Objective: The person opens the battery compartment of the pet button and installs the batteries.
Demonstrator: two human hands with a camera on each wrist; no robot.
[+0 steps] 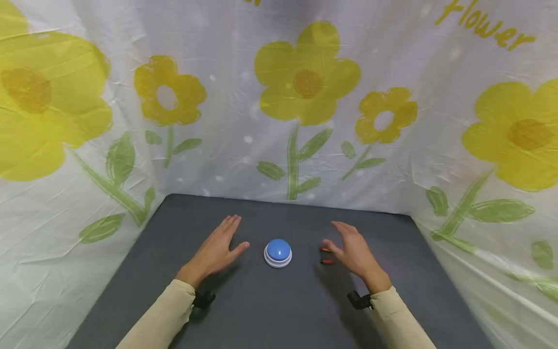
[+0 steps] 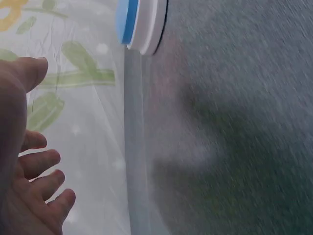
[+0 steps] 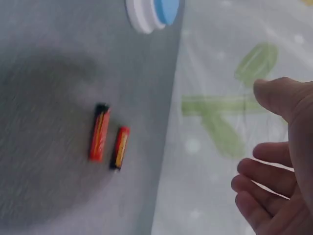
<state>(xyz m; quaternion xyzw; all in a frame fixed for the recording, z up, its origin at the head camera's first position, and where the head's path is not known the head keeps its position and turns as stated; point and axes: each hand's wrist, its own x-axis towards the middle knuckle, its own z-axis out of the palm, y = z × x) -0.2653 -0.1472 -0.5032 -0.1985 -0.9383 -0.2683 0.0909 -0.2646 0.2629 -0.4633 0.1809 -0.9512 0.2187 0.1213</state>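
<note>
A round push-button light with a blue dome (image 1: 278,249) and a white base (image 1: 277,263) sits mid-table, between the two hands. To its right lie two small red-and-black batteries, the nearer battery (image 1: 327,261) and the farther battery (image 1: 325,249); the right wrist view shows both side by side, one battery (image 3: 100,132) and the other battery (image 3: 120,148). My left hand (image 1: 214,253) hovers left of the light, fingers extended and holding nothing. Above and just right of the batteries, my right hand (image 1: 355,252) is held with relaxed fingers, also holding nothing.
The dark grey table (image 1: 244,310) reaches back to a white curtain (image 1: 226,145) printed with yellow flowers, which also hangs along both sides. Each wrist carries a black camera mount, the left mount (image 1: 204,299) and the right mount (image 1: 359,300).
</note>
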